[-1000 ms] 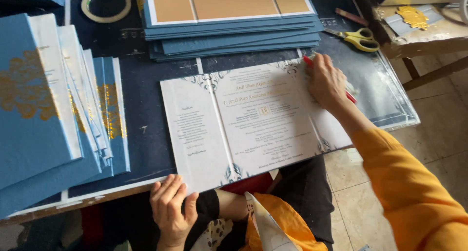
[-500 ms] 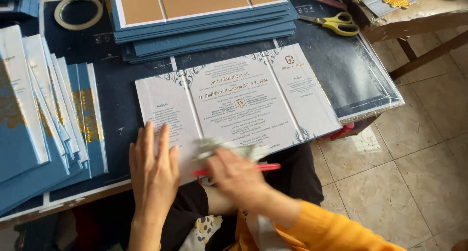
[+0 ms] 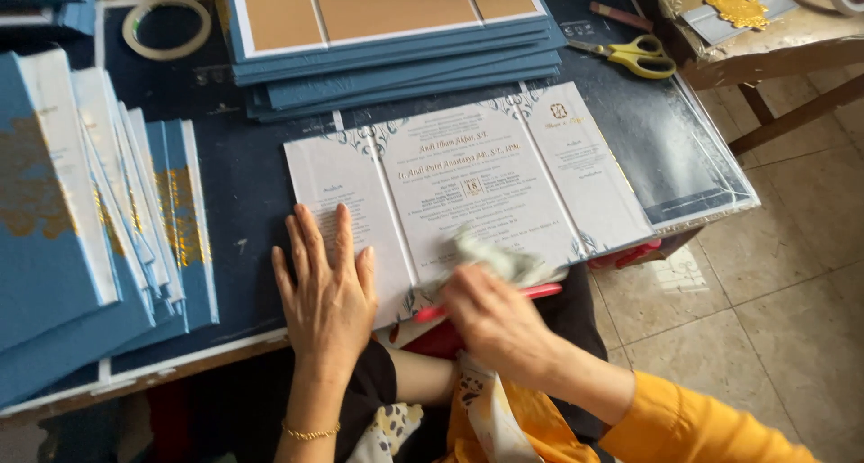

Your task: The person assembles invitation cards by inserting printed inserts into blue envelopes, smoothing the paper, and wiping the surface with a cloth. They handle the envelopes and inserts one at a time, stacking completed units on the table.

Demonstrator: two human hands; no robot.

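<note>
Card (image 3: 468, 188) shifted right, left hand (image 3: 328, 287) flatter, right hand (image 3: 490, 314) wiping

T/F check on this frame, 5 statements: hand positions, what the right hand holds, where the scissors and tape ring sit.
1. The left hand lies flat on the left panel of the open tri-fold card. True.
2. The right hand is empty. False: it holds a crumpled cloth against the card's near edge, with a red pen-like tool by the fingers.
3. The yellow-handled scissors lie on the dark mat beyond the card's right panel. True.
4. The tape ring sits on top of the card. False: it lies at the far left of the mat, apart from the card.
5. The stack of blue covers is to the right of the scissors. False: it lies to their left.
</note>
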